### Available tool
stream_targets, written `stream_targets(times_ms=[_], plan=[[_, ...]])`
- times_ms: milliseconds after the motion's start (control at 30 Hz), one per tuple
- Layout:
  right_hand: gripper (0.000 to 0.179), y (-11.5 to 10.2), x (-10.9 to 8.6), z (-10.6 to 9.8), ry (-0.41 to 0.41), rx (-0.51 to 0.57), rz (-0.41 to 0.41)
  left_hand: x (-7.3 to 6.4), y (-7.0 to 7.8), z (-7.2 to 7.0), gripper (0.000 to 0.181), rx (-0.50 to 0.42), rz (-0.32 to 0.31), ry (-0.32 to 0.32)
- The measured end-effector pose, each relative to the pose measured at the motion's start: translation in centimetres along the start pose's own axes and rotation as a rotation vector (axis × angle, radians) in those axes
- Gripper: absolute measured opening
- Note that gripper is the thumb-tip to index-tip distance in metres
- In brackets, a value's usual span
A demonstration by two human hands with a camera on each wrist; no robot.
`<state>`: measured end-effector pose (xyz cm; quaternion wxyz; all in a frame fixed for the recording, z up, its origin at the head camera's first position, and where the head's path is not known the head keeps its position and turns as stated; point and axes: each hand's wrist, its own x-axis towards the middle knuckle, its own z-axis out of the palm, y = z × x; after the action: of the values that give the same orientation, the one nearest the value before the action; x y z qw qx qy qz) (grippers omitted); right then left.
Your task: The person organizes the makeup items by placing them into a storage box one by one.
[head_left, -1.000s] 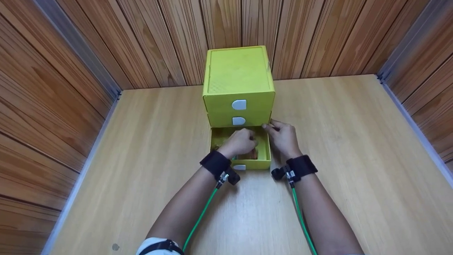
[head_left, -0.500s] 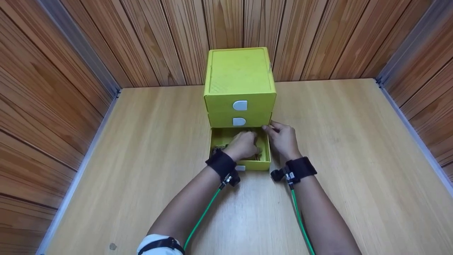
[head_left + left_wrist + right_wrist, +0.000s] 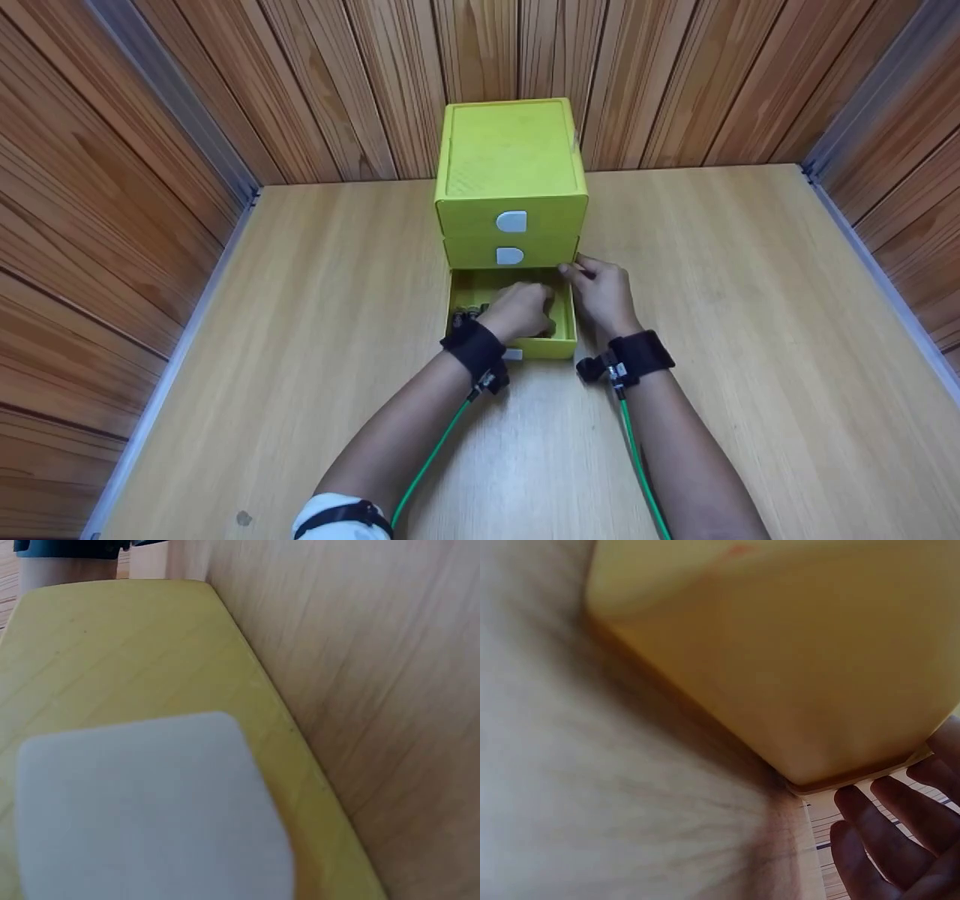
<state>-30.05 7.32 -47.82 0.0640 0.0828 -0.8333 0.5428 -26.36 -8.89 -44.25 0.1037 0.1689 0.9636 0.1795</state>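
In the head view, a yellow-green drawer cabinet stands with its bottom drawer pulled out. My left hand reaches into that drawer with curled fingers; its fingertips are hidden, and I cannot tell what they hold. Several small dark items lie in the drawer's left part. With thumb and fingers, my right hand holds the cabinet's lower right corner. The right wrist view shows the fingers along the edge beyond the drawer's side wall. A white drawer handle fills the left wrist view's lower part.
The two upper drawers are closed, each with a white handle. Wood-panelled walls stand behind and on both sides of the wooden tabletop. Green cables run from the wrist cameras along both forearms.
My left hand has shifted slightly right and lower within the drawer, uncovering more dark items on the left. The reddish-brown thing below it is now mostly hidden. My right hand stays at the corner.
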Motion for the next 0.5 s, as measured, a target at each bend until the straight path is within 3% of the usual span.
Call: stream_targets(times_ms=[233, 500], plan=[[0.036, -0.13, -0.03, 0.06, 0.010, -0.025, -0.020, -0.16, -0.09, -0.10, 0.022, 0.065, 0.015, -0.012], [0.040, -0.17, -0.07, -0.06, -0.011, 0.001, 0.020, 0.01, -0.02, 0.15, 0.024, 0.113, 0.007, -0.023]])
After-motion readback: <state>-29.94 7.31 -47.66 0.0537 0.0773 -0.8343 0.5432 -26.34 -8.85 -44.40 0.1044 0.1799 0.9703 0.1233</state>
